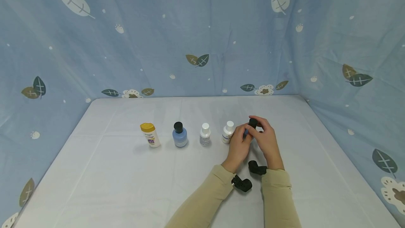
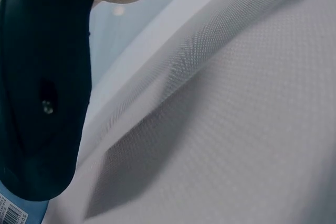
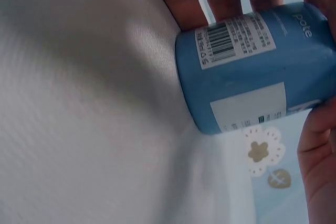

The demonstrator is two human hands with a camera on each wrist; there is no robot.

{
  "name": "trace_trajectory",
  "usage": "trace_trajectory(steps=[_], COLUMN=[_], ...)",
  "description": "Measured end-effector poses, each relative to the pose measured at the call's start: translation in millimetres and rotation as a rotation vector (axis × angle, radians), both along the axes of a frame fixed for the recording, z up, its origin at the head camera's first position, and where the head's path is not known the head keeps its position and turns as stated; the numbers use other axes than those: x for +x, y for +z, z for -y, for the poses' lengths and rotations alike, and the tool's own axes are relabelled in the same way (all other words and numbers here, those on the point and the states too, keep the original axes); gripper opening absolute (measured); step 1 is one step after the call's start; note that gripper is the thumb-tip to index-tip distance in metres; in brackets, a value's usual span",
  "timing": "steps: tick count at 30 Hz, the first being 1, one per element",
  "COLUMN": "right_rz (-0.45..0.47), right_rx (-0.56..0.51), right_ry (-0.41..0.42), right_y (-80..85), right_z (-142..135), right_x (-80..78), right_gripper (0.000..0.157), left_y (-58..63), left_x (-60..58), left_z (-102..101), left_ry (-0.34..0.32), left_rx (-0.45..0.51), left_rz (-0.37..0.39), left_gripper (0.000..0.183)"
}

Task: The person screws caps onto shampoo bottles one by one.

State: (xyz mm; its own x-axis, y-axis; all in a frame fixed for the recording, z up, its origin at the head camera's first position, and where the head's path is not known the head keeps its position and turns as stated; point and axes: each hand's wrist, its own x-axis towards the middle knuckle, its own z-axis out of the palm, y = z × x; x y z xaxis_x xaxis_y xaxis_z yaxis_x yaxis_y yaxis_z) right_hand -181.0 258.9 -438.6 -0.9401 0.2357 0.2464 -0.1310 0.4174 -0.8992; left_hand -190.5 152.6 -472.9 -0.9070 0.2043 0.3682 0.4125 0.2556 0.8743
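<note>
In the head view both hands meet at a blue bottle (image 3: 241, 72) with a black cap (image 1: 253, 122), right of centre on the table. My left hand (image 1: 239, 147) grips the bottle's body. Thumb and fingers of my right hand (image 1: 268, 140) pinch the cap from above. The right wrist view shows the bottle's barcode label, with its base close over the white cloth and fingers around its sides. Much of the body is hidden by the hands in the head view. A white bottle (image 1: 227, 133) stands close beside the left hand.
Left of the hands, a small white bottle (image 1: 205, 135), another blue bottle (image 1: 180, 138) with a black cap and a cream bottle (image 1: 152, 137) with a yellow cap stand in a row. White cloth (image 1: 126, 185) covers the table; a blue patterned curtain (image 1: 164, 38) surrounds it.
</note>
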Motion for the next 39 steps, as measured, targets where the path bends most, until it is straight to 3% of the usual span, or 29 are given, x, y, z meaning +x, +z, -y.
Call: trace_trajectory(steps=[21,31,39], right_rz=[0.064,0.045,0.024], right_rx=[0.041,0.085,0.024], right_ry=[-0.071,0.075,0.175], right_y=[5.8,11.6,28.3], right_z=[8.8,-3.5,-4.5], right_x=[-1.9,4.3,18.3], right_gripper=[0.044,0.052,0.049], left_y=[0.1,0.4,-0.9], left_x=[-0.2,0.5,0.5], left_z=[-1.0,0.0,-0.2], left_ry=[0.014,0.000,-0.009], left_rx=[-0.012,0.018,0.025], left_rz=[0.027,-0.004,0.005], left_gripper=[0.029,0.030,0.034])
